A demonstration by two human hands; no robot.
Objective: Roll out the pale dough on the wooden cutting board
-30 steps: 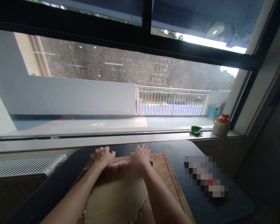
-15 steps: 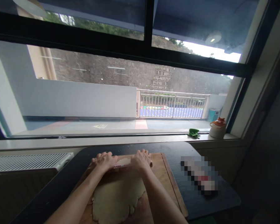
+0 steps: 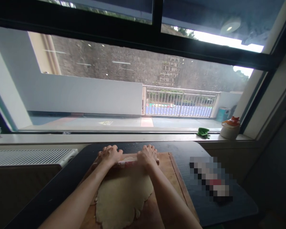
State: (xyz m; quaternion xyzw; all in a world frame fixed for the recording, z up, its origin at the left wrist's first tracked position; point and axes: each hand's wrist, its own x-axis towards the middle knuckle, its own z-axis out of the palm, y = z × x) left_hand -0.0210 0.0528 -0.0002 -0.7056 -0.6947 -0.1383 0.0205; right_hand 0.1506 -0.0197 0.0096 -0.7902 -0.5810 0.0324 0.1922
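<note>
A rolling pin (image 3: 128, 164) lies crosswise on a flat, uneven sheet of pale dough (image 3: 122, 197), near the dough's far end. My left hand (image 3: 110, 155) is closed over the pin's left part, fingers curled forward. On the pin's right part my right hand (image 3: 147, 155) is closed in the same way, and the pin's end pokes out just past it. Under the dough is a wooden board (image 3: 173, 178) with a raised strip along its right side. My hands and forearms hide parts of the pin and the dough's edges.
The board rests on a dark table (image 3: 193, 152) with rounded corners. A blurred-out object (image 3: 212, 179) lies to its right. On the windowsill (image 3: 133, 137) are a green crumpled item (image 3: 203, 133) and a pale jug with an orange top (image 3: 230, 128). A white radiator (image 3: 33, 157) stands left.
The rolling pin, with both hands on it, has moved slightly away from me toward the dough's far edge. The camera view has shifted a little too.
</note>
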